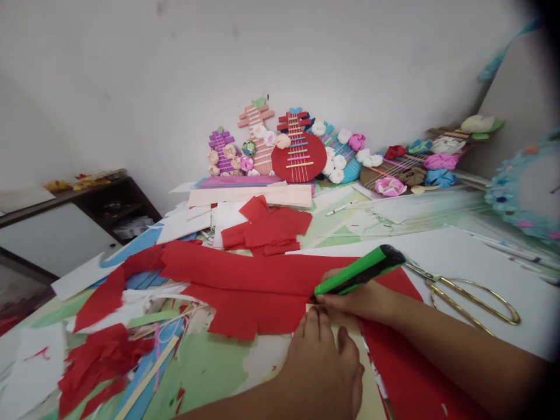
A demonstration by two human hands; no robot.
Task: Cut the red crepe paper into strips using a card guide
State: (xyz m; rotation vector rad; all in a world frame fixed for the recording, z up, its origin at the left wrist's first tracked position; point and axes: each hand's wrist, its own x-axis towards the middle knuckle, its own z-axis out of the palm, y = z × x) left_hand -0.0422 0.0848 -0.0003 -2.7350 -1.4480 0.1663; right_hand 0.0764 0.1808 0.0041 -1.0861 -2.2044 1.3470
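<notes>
My right hand [365,300] grips a green and black utility knife [356,272], its tip end low over the red sheet [258,274]. The blade itself is hidden. My left hand [321,359] lies flat, pressing on a cream-coloured strip [370,376] that rests across the red material just below the knife. Its fingertips are close to the right hand. More of the red sheet extends under my right forearm. Beyond that forearm lie gold-handled scissors [464,294], on a white sheet [455,256].
Red scraps [273,224] and torn red pieces [102,356] litter the table. Against the wall stand several paper lute-shaped crafts, including a red one [300,154]. A dark cabinet [131,204] is at left; a blue flower-edged round piece [525,186] is at right.
</notes>
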